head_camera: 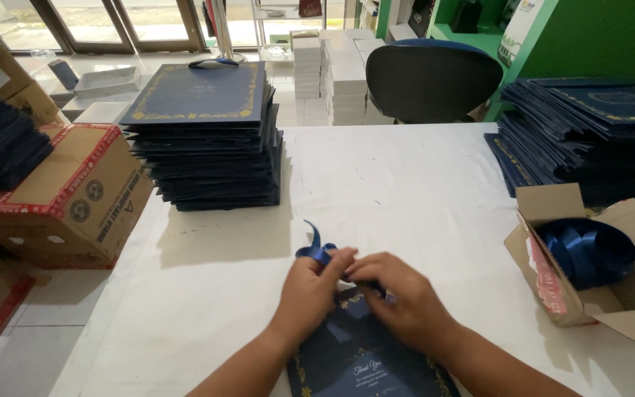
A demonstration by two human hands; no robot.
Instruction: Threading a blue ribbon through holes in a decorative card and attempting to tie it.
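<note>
Low in the middle of the frame, a dark blue card (365, 364) with gold ornament lies flat on the white worktop (420, 191), its upper edge covered by both hands. A narrow blue ribbon (315, 248) is pinched in the closed fingers of the left hand (314, 290), a loop curling up above them; the fingers of the right hand (398, 294) are closed at the card's top edge, apparently on the same ribbon. The ribbon is judged light, limp and slippery, best gripped close to the card. The card looks thin and stiff, easily creased, best steadied by its edges.
</note>
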